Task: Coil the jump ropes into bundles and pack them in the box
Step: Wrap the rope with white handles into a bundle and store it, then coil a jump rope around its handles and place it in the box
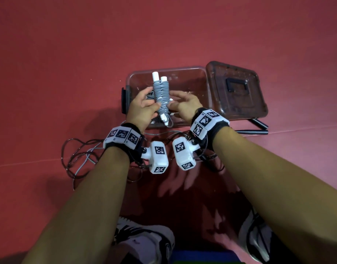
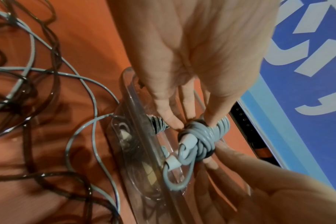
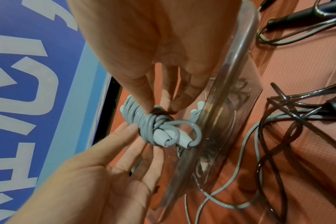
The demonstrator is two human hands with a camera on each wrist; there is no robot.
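Observation:
A grey jump rope bundle (image 1: 161, 96), wound round its two white handles, is held upright over the near-left part of the clear plastic box (image 1: 164, 70). My left hand (image 1: 144, 103) grips it from the left, thumb on the front of the coils. My right hand (image 1: 183, 103) pinches it from the right. In the left wrist view the bundle (image 2: 203, 136) sits between my left thumb and fingers, just inside the box wall (image 2: 140, 144). In the right wrist view my right thumb and fingers pinch the bundle (image 3: 144, 121). A second grey coil shows at the box wall; it may be a reflection.
The box's tinted lid (image 1: 236, 90) lies flat to its right. Two black rope handles (image 1: 257, 131) lie near the lid's front edge. Loose dark and grey ropes (image 1: 78, 155) sprawl on the red floor at my left. My shoes (image 1: 144, 241) are at the bottom.

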